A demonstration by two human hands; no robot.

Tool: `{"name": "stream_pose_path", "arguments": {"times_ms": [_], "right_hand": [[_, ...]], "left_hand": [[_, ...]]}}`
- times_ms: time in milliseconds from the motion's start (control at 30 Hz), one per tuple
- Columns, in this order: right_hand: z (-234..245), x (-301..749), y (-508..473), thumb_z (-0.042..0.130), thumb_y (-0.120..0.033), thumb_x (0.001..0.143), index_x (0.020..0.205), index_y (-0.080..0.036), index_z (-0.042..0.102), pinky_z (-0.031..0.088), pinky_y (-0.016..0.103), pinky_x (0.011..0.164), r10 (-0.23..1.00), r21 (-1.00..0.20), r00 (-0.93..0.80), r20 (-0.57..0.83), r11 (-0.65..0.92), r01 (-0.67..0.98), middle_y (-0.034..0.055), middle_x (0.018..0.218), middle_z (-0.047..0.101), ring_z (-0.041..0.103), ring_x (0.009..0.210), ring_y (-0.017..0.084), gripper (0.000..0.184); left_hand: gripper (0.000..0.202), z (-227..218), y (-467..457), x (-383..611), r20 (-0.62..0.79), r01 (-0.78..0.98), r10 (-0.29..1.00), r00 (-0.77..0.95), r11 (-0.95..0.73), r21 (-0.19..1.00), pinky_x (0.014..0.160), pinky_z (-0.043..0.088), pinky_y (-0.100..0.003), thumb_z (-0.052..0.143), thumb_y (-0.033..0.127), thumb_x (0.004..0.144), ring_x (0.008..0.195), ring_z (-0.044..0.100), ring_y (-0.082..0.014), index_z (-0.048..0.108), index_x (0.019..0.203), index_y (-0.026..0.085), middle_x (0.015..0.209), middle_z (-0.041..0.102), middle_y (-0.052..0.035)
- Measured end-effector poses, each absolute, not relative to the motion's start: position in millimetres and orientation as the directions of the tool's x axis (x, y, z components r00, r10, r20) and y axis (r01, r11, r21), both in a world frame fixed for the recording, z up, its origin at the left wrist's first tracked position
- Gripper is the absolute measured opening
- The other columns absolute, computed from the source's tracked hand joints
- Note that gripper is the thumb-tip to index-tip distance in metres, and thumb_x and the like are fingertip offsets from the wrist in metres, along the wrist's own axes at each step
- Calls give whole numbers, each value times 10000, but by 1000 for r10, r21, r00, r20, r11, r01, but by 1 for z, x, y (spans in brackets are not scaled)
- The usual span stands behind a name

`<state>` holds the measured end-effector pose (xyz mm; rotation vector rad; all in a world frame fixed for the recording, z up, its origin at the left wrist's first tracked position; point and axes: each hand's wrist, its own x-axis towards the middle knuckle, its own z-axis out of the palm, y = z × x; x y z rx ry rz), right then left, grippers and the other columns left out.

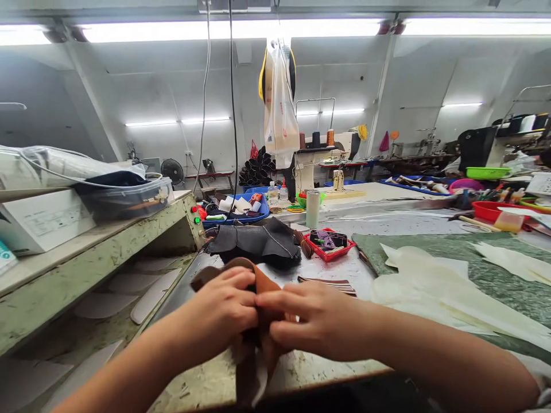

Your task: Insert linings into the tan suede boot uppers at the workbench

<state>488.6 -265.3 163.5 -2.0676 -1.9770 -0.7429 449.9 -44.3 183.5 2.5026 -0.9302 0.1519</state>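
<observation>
My left hand (217, 312) and my right hand (316, 318) meet over the near edge of the bench, both closed on a brown leather piece (267, 281). One side of it is lighter tan and another part is dark brown. It is folded, and its lower end (247, 376) hangs down past the fingers. My fingers cover much of its middle. Just beyond my hands lies a stack of black leather pieces (258, 241). Brown and white strips (331, 285) rest on the bench behind my right hand.
A red basket (330, 252) and a pale tumbler (313, 209) stand ahead. To the right, white cut pieces (426, 287) lie on a green mat (365, 244). The pale green machine housing (124, 246) borders the left, with white flat pieces (157, 295) under it. A plastic bag (279, 109) hangs overhead.
</observation>
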Motion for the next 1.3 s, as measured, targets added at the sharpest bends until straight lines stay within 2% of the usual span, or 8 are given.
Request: {"name": "stream_pose_path", "arguments": {"times_ms": [100,300,567,800,933,1033,1133,1300], "right_hand": [[143,493,-260,393,-181,899,960,-209,599,410,234,598,941,237,-95,325,16,971,22,853,612,506,711,122,216],[132,491,-258,412,-184,886,819,-217,609,290,304,984,829,308,-257,498,108,945,5,1054,591,493,963,126,211],[133,476,-255,604,-283,758,956,-142,550,401,180,619,883,11,35,469,-45,999,-28,702,566,477,597,83,249],[132,475,-249,456,-189,812,694,-186,519,340,273,619,870,186,-102,482,12,983,-5,730,543,383,555,108,133],[126,473,-247,431,-156,770,639,-177,469,358,281,701,823,197,-85,562,-33,980,-17,655,517,352,510,98,139],[124,474,-246,419,-146,771,649,-182,458,319,312,877,796,140,-26,605,-75,987,-26,660,537,401,523,91,133],[124,478,-247,413,-112,791,695,-188,466,259,347,950,792,82,85,604,-168,982,-29,689,562,453,534,87,134],[128,483,-242,453,-150,824,721,-185,473,327,304,838,778,14,223,588,-285,958,-13,719,588,528,603,97,110]], "left_hand": [[232,145,-46,458,243,-823,-788,566,-556,115,861,361,-318,497,56,720,829,516,-184,510,534,193,584,595,19],[218,130,-39,451,295,-796,-750,592,-601,72,1028,241,-364,471,27,717,921,508,-180,579,665,209,618,589,25],[136,128,-36,432,381,-692,-604,700,-705,153,1059,222,-398,557,97,625,991,508,-187,522,682,215,774,609,12],[65,96,-50,417,819,-398,-323,474,-909,-128,838,409,-348,597,178,721,929,536,-225,534,706,187,885,584,-62],[208,87,-61,411,672,-212,202,712,-851,481,504,403,-244,659,352,679,527,514,-132,509,701,209,638,550,21],[353,93,-72,409,199,-86,409,891,-277,957,545,436,-237,700,386,603,587,568,-144,510,852,225,687,613,35],[347,104,-77,406,28,-58,355,934,75,995,606,458,-237,701,418,594,654,581,-146,552,818,201,734,639,11],[294,121,-68,401,85,-65,266,960,-84,994,633,444,-239,666,457,634,652,553,-149,625,687,170,674,622,-11]]}}
